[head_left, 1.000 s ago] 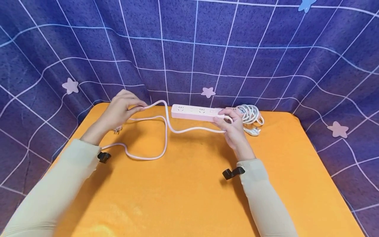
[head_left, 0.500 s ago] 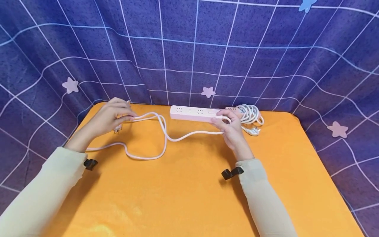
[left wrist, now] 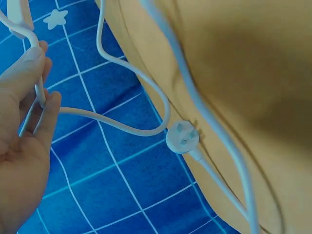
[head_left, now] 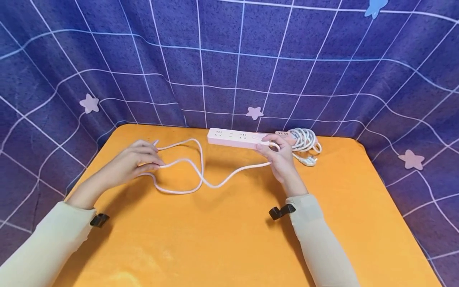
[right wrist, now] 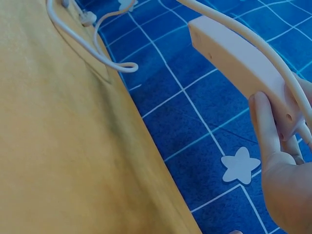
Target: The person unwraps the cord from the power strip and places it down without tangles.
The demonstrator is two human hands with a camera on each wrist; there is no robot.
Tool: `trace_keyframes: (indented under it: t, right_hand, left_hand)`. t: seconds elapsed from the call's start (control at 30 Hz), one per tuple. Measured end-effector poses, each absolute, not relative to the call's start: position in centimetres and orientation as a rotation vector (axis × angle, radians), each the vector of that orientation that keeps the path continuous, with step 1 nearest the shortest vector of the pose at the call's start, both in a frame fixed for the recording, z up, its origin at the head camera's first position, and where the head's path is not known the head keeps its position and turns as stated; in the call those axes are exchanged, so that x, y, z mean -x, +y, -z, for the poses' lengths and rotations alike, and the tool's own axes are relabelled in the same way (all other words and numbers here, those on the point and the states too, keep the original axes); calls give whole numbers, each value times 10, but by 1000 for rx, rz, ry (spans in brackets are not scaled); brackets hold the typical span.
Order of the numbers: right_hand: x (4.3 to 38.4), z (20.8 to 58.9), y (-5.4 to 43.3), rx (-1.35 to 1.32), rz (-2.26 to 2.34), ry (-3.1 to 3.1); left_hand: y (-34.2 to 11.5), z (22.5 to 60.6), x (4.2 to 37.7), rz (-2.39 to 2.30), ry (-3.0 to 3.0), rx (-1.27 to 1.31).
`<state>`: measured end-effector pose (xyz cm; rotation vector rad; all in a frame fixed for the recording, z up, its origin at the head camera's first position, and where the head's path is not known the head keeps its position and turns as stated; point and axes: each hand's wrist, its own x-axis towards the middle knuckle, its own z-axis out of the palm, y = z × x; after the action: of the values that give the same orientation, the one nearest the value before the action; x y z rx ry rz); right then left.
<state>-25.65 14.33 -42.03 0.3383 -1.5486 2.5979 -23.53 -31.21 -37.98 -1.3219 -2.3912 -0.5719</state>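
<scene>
My right hand (head_left: 281, 159) grips the right end of a pale pink power strip (head_left: 233, 138) and also holds its cord near that end. In the right wrist view the strip (right wrist: 239, 58) is raised and tilted, the fingers on its side and end. My left hand (head_left: 138, 161) pinches the strip's whitish cord (head_left: 214, 186) farther along. Between the hands the cord sags, crossing a loose loop that lies on the table. The left wrist view shows the cord's plug (left wrist: 183, 136) lying near the table edge, prongs up; in the head view my left hand hides it.
A second pink power strip (head_left: 285, 134) lies at the back right, with its pale cord (head_left: 305, 138) coiled and its plug (head_left: 309, 161) in front. Behind the orange-covered table (head_left: 229, 239) hangs a blue gridded curtain (head_left: 222, 71) with stars.
My left hand has moved left and nearer to me, lower over the table, pulling the cord along; the cord between the hands now sags lower. My right hand and the power strip have barely moved.
</scene>
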Motion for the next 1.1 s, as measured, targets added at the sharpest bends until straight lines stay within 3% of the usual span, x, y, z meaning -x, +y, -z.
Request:
trace_keyframes:
  t: [0.47, 1.1]
  right_hand:
    - [279, 425, 127, -291, -2474, -1740]
    - [310, 435, 97, -248, -2395, -1817]
  left_hand:
    - [-313, 408, 196, 529, -2398, 1371]
    - [-317, 415, 177, 488, -2478, 1341]
